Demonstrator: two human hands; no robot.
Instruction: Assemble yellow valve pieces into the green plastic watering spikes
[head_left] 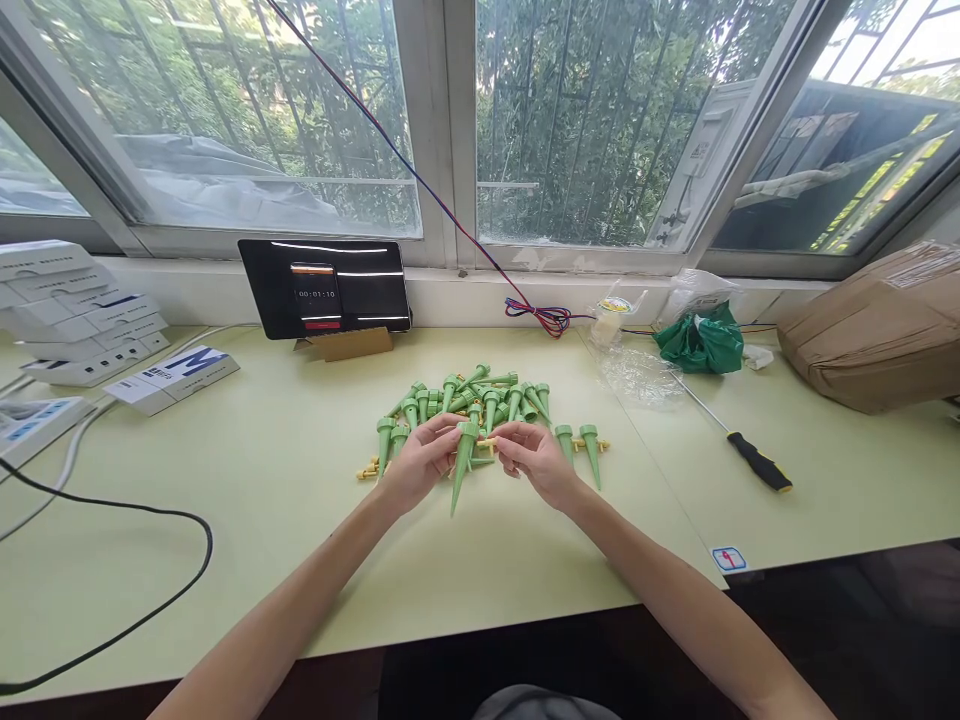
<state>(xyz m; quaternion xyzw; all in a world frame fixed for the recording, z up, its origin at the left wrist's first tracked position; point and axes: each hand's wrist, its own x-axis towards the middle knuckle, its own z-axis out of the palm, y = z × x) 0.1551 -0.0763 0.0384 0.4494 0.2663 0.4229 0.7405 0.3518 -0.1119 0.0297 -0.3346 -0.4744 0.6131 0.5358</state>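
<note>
In my left hand (424, 460) is a green plant watering spike (461, 470), held by its ribbed cap with the tapered point hanging down. My right hand (536, 460) pinches a small yellow valve piece (489, 443) close to the cap; whether the two touch I cannot tell. Just beyond my hands lies a pile of green spikes (491, 400), with yellow pieces among them. Two spikes (591, 455) with yellow pieces lie side by side to the right of my right hand. More yellow pieces (368, 468) show at the pile's left.
A tablet (262, 290) showing a timer leans on a cardboard stand (352, 344) behind the pile. White boxes (82, 310) and a black cable (202, 540) are on the left. To the right are a screwdriver (757, 462), a green bag (701, 340) and a brown package (862, 330).
</note>
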